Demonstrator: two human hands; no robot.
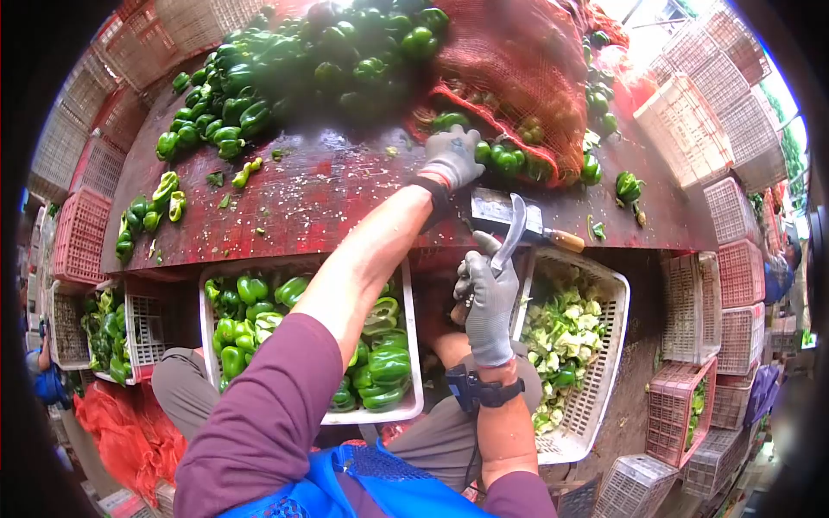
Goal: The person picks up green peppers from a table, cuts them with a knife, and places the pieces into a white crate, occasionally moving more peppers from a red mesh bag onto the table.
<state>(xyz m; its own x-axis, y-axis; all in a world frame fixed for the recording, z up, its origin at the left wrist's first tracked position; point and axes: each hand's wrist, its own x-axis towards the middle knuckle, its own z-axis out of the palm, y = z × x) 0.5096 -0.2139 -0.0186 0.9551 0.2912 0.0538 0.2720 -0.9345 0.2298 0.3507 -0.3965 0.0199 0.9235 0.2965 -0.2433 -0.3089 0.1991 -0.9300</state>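
My left hand (453,157), in a grey glove, reaches over the table to the mouth of a red mesh sack (518,60). Its fingers are apart, with the tips right at a green bell pepper (451,121). Closer to me, my gloved right hand (489,298) is closed around a curved knife (511,231), blade pointing up and away; the handle is mostly hidden in the fist. Just beyond that blade, a cleaver (505,210) with a wooden handle lies near the table edge. More peppers (508,161) show at the sack's opening.
A large pepper heap (302,65) covers the back of the red table (328,190). Below its edge stand a crate of peppers (419,380) and a crate of pale green trimmings (617,371). Stacked plastic crates (738,268) line both sides. Red netting (129,440) lies at lower left.
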